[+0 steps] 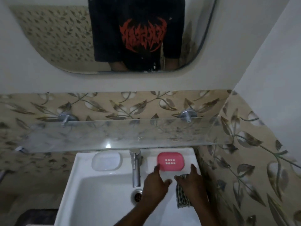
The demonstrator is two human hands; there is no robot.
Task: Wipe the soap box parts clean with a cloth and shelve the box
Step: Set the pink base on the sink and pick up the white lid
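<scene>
Here the pink tray [170,161] of the soap box lies on the sink [101,190] ledge, right of the tap [135,167]; the clear lid [106,161] lies on the ledge to the tap's left. The left hand [154,185] is spread open and empty, its fingertip touching the tray's near left corner. The right hand [193,183] grips a striped cloth [182,196] just in front of the tray. Above the sink, a glass shelf [123,136] runs along the tiled wall.
</scene>
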